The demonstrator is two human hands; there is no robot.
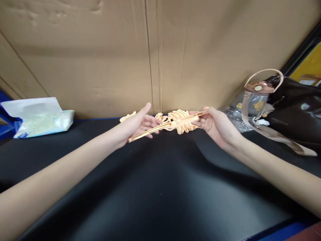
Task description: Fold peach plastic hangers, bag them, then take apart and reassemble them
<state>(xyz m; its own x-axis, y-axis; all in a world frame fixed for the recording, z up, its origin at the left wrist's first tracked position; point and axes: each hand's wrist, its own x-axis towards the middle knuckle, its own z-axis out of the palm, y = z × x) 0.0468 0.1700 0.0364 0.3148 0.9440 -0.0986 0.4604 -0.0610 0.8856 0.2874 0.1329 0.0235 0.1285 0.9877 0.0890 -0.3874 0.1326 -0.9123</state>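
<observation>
Black table point(160, 187) spread from cardboard point(100, 67) to its blue near edge point(278, 231). Toward its back, the right hand point(215, 127) pinched long bones point(149, 132) before ribs point(178, 115); the left hand point(139, 123), apart, was open at their left end. Packet point(45, 124) and bottle point(255, 100) flanked both.

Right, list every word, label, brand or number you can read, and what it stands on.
No text can be read.
Soft packet: blurred blue marks, unreadable.
Dark bag: faint line of marks, too small to read.
Bottle: yellow pictures, no readable words.
</observation>
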